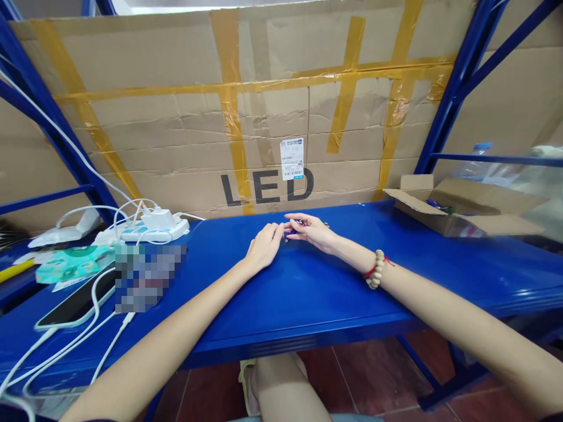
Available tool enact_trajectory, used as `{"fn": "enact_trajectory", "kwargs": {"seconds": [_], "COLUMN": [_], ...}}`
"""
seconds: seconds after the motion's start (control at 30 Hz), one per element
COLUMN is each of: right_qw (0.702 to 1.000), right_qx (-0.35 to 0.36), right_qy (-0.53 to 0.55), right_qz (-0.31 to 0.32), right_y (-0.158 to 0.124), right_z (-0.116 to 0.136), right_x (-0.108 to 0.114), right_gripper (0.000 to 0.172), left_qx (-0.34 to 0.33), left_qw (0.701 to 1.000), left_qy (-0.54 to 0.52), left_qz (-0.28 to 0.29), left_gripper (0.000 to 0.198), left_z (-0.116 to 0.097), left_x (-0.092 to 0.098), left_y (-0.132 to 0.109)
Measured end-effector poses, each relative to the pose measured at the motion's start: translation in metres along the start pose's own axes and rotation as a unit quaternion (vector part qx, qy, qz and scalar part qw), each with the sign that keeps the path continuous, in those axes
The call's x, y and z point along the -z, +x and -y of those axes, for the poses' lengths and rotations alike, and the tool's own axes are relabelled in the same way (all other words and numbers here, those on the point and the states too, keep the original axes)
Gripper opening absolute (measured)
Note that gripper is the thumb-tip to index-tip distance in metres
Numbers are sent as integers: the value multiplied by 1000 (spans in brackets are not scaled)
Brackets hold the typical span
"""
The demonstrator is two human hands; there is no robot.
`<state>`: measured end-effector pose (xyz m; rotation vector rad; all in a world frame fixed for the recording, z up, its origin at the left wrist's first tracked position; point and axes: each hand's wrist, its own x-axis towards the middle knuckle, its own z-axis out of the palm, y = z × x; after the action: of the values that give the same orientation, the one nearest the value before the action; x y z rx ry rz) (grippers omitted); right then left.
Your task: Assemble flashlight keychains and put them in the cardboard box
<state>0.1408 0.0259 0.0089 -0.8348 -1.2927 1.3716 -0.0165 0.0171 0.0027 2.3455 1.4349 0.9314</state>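
Note:
Both my hands rest near the back of a blue metal shelf top [316, 287]. My right hand [310, 231] is curled around a few small dark purple parts [298, 223], too small to name. My left hand [265, 246] lies palm down just left of it, fingers stretched toward those parts and touching the right fingertips. A beaded bracelet [375, 269] with a red cord is on my right wrist.
A taped cardboard sheet marked LED [267, 186] stands behind the shelf. At left lie a white power strip with chargers [152, 227], white cables, a phone [74, 305] and a tissue pack [73, 262]. An open cardboard box [461, 206] sits at right. Blue rack posts flank both sides.

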Motion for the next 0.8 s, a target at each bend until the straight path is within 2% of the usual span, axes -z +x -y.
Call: {"fn": "enact_trajectory", "kwargs": {"seconds": [0.1, 0.23, 0.3, 0.4, 0.47, 0.53, 0.6, 0.63, 0.7, 0.8], "right_qw": [999, 995, 992, 995, 1000, 988, 943, 920, 894, 889], "right_qx": [-17, -35, -39, -15, 7, 42, 95, 121, 161, 158], "right_qy": [45, 95, 117, 99, 16, -147, -311, -365, -417, -426], "right_qz": [4, -1, 1, 19, 10, -36, -73, -72, -32, 60], "right_y": [-4, -6, -5, -1, 2, 3, 4, 4, 3, 2], "right_z": [-4, -2, -1, -2, -2, -2, -2, -2, -2, -5], "right_x": [-8, -11, -10, -5, 1, 8, 14, 16, 16, 11], "right_gripper": [17, 20, 20, 19, 21, 23, 22, 21, 30, 50], "left_qx": [-20, -42, -33, -38, -45, -43, -46, -52, -78, -119], "left_qw": [998, 995, 996, 997, 996, 995, 995, 994, 991, 985], "left_qy": [37, 74, 58, -30, -75, -89, -92, -95, -112, -124], "left_qz": [45, 58, 63, 58, 34, 9, -4, -6, -8, -10], "left_gripper": [48, 31, 29, 23, 25, 28, 29, 30, 32, 37], "left_z": [1, 0, 1, 5, 10, 14, 17, 18, 18, 16], "left_x": [1, 1, -1, -4, -5, -6, -7, -7, -7, -5], "left_y": [0, -2, -2, 1, 3, 6, 7, 8, 8, 6]}}
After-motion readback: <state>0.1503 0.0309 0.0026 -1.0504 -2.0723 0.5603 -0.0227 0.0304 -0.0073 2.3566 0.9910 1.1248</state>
